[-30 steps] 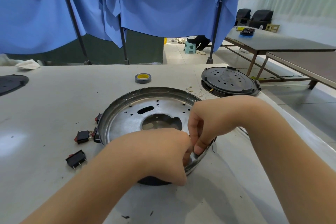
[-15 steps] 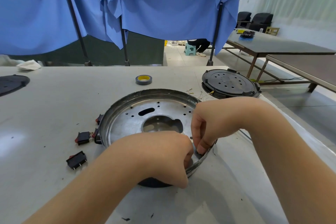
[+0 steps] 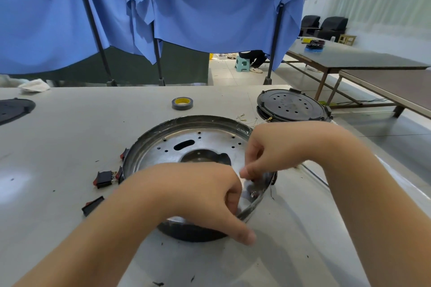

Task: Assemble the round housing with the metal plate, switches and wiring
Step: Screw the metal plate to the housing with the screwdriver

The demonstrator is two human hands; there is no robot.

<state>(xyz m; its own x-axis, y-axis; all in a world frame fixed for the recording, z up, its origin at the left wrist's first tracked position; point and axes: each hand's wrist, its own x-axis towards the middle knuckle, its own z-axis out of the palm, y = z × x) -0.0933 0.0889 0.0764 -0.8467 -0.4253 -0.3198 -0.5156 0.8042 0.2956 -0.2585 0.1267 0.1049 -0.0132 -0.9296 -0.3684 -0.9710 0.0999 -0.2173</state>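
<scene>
Gripping: left hand (image 3: 200, 196) fingers curled over near rim of round housing (image 3: 186, 123) on table (image 3: 58, 137).
Pinching: right hand (image 3: 275, 149) fingertips closed at rim, held item indiscernible.
Switches (image 3: 103, 178): left of fingers.

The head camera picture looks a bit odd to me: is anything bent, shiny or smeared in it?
Head view: wide-angle lens bows the table edge; soft glare patch on the table's left; the metal plate gleams; left hand fingertip slightly blurred.
</scene>
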